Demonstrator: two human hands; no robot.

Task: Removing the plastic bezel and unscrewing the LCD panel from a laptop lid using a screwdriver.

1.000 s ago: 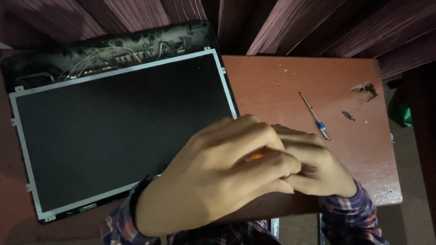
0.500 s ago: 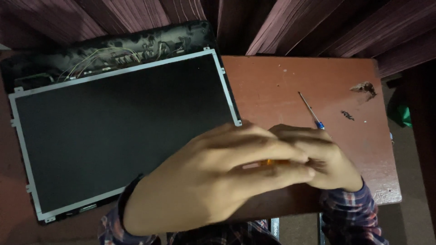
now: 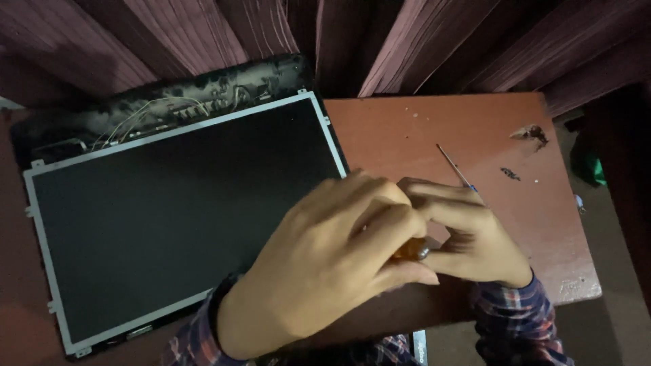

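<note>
Orange, glossy tool handle point(image 3: 411, 249) sits clamped between both hands, left hand point(image 3: 325, 261) curled over it, right hand point(image 3: 471, 237) gripping from three o'clock. Thin metal screwdriver point(image 3: 456, 167) lies at one o'clock; black screen panel point(image 3: 169, 210) at nine.

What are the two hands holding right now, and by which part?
Both the left hand and right hand close around a small orange-handled tool, gripped at its handle; the rest is hidden.
</note>
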